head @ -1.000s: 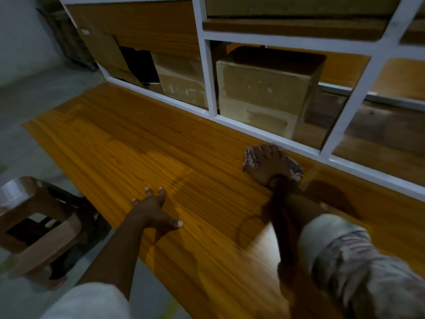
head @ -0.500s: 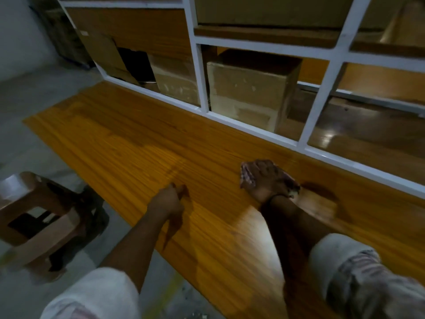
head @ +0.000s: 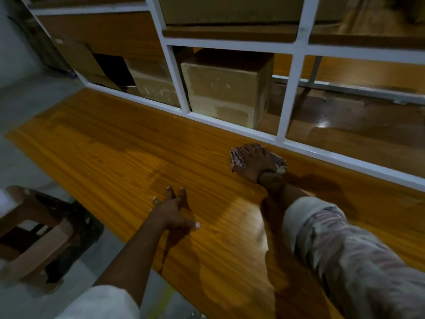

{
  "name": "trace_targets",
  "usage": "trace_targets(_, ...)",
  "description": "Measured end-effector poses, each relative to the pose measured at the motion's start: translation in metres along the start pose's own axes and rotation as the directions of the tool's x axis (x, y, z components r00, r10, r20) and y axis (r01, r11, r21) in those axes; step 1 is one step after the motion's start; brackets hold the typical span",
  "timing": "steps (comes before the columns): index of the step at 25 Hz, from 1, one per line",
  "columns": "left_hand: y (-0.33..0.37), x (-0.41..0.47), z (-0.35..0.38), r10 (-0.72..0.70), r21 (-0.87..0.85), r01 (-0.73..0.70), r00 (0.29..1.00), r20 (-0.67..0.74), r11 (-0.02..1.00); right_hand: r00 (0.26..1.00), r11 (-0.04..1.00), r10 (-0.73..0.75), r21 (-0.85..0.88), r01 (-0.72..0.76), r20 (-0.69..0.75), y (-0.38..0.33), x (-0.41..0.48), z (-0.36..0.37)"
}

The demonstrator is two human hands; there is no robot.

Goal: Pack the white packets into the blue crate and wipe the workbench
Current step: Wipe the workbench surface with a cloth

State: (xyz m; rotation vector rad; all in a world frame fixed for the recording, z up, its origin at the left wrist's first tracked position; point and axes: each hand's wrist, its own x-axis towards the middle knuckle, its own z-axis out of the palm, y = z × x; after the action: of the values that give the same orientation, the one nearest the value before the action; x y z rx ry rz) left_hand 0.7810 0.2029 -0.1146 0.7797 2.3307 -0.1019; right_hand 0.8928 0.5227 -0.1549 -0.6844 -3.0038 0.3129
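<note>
Right hand (head: 254, 165) laid palm-down on a patterned cloth (head: 236, 160), fingers spread flat over it and pressing it onto the workbench (head: 110, 143), just in front of the white shelf frame (head: 234, 125). Right forearm stretched forward from the lower right, with a pale rolled sleeve (head: 305, 217) pushed up above the wrist. Cloth bunched under the palm, showing at the left side of the hand as a striped or checked edge and at the right side as a crumpled corner; exact pattern too blurred to tell. Left hand (head: 173, 211) set on the bench nearer the front edge, well apart from the cloth, fingers open and pointing away, thumb splayed out to the right, holding nothing. Workbench top seen as glossy orange-brown wood grain, with a bright glare patch between the two arms and dull, darker smears across the left part. Beyond the frame, cardboard boxes (head: 223, 88) standing in the shelf compartments. At the lower left, beside the bench and below it, a brown stool (head: 34, 231) on the grey floor.
</note>
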Motion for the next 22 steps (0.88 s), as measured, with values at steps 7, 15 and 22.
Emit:
trace_targets(7, -0.007, 0.007, 0.006, 0.006, -0.019, -0.006, 0.999, -0.033, 1.0, 0.999, 1.0, 0.01, 0.016, -0.011, 0.036, 0.003, 0.027, -0.005)
trace_targets(15, -0.005, 0.003, 0.004, 0.052, 0.078, -0.048, 0.998, -0.044, 0.996, 0.982, 0.982, 0.187, -0.006, -0.188, -0.016, 0.065, -0.075, -0.021)
trace_targets(22, -0.004, 0.009, 0.002, 0.026, 0.07, -0.026, 1.0, -0.001, 0.997, 0.992, 0.992, 0.129, -0.014, -0.128, 0.018, -0.066, -0.101, -0.022)
